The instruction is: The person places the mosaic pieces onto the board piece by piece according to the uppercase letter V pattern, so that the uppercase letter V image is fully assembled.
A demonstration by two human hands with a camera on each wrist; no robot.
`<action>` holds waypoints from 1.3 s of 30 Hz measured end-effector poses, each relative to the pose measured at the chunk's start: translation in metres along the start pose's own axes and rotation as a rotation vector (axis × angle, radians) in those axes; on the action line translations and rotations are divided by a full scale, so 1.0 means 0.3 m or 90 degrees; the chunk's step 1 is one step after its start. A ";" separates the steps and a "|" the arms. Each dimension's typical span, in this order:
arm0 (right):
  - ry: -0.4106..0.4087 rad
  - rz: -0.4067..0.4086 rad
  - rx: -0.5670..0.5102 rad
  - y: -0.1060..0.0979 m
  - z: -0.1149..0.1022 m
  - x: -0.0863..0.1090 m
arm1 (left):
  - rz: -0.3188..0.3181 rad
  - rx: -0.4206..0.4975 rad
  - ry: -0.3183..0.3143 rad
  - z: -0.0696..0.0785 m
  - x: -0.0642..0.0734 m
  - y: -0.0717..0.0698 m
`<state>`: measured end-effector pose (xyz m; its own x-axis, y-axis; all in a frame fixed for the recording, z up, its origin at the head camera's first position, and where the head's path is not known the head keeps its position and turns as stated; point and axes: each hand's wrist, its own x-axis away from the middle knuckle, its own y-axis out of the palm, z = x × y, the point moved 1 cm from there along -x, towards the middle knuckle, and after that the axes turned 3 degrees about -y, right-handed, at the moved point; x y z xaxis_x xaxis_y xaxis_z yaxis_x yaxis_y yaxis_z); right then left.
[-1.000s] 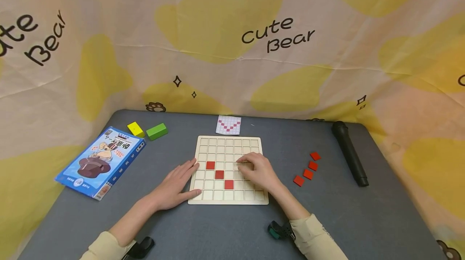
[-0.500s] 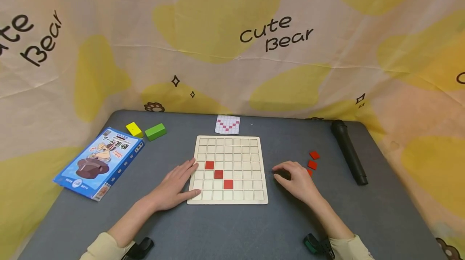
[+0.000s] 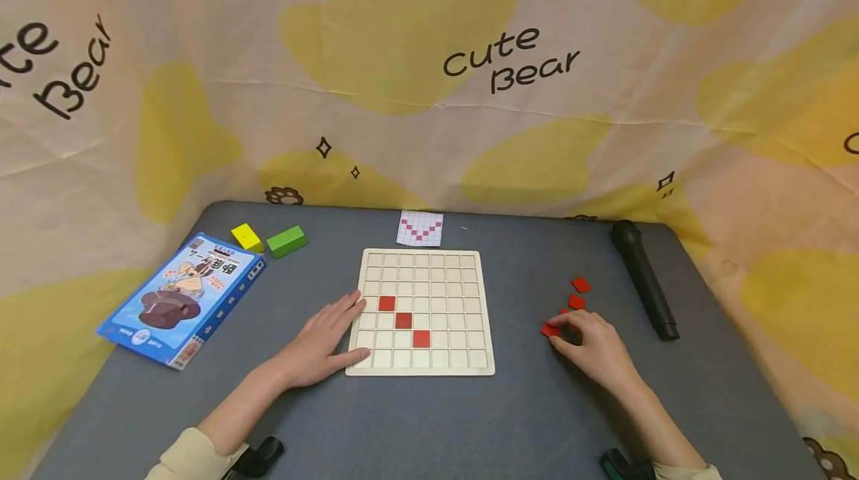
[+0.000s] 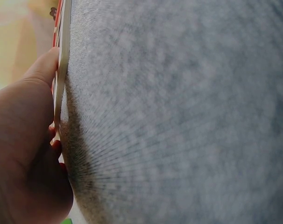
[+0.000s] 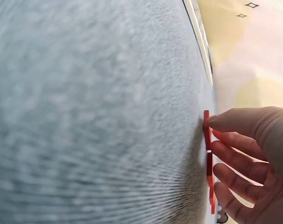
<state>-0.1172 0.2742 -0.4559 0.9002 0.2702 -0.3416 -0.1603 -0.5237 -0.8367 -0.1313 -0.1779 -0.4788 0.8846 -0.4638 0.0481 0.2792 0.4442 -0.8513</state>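
Observation:
A cream gridded board point(image 3: 456, 370) lies mid-table, with red square tiles point(image 3: 403, 320) in three of its cells on a diagonal. My left hand point(image 3: 323, 342) rests at the board's left edge, fingers extended onto the rim and thumb near the lower corner; the left wrist view shows the thumb point(image 4: 43, 65) against that edge. To the right of the board, my right hand point(image 3: 597, 349) has its thumb and index finger around the nearest loose red tile point(image 3: 549, 329). In the right wrist view the thumb touches that tile point(image 5: 206, 126). Another loose tile is partly hidden behind the fingers.
More loose red tiles point(image 3: 580, 285) lie beyond my right hand, near a black microphone point(image 3: 644, 279). A small pattern card point(image 3: 420, 228) lies behind the board. At left are a blue box point(image 3: 184, 301), a yellow block point(image 3: 247, 238) and a green block point(image 3: 287, 242).
My right hand has moved right from over the board to the loose tiles and now pinches the nearest one. The left hand stays at the board's edge.

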 end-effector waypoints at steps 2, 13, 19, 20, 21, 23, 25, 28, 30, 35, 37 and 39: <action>0.002 0.001 -0.003 0.003 0.003 0.003 | -0.001 -0.002 0.000 0.000 0.000 -0.001; -0.027 0.007 0.003 0.040 -0.009 -0.018 | -0.003 -0.002 -0.001 -0.002 0.000 -0.002; -0.009 -0.006 0.004 0.043 -0.010 -0.029 | 0.001 -0.002 0.001 -0.001 0.002 -0.004; -0.007 -0.008 0.003 0.045 -0.011 -0.032 | 0.002 -0.003 0.002 -0.001 0.002 -0.004; -0.005 -0.010 0.000 0.048 -0.013 -0.035 | 0.001 -0.003 0.002 -0.001 0.003 -0.004; -0.004 -0.016 -0.007 0.056 -0.020 -0.045 | 0.002 -0.003 0.003 -0.001 0.003 -0.003; -0.003 -0.022 -0.019 0.065 -0.031 -0.057 | 0.002 -0.004 0.003 -0.001 0.003 -0.002; -0.002 -0.029 -0.040 0.081 -0.052 -0.077 | 0.004 -0.003 0.003 -0.001 0.002 0.000; -0.002 -0.030 -0.049 0.096 -0.068 -0.090 | 0.003 -0.004 0.004 0.000 0.002 0.002; -0.017 -0.030 -0.070 0.145 -0.122 -0.129 | 0.001 -0.003 0.002 0.003 0.004 0.002; -0.023 -0.033 -0.082 0.164 -0.149 -0.147 | 0.001 -0.002 0.000 0.003 0.004 0.001; -0.023 -0.042 -0.094 0.181 -0.178 -0.165 | 0.001 -0.003 0.001 0.003 0.003 0.000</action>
<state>-0.1489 0.1893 -0.4614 0.8911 0.3353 -0.3059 -0.0385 -0.6158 -0.7870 -0.1304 -0.1777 -0.4783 0.8849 -0.4635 0.0458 0.2757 0.4419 -0.8537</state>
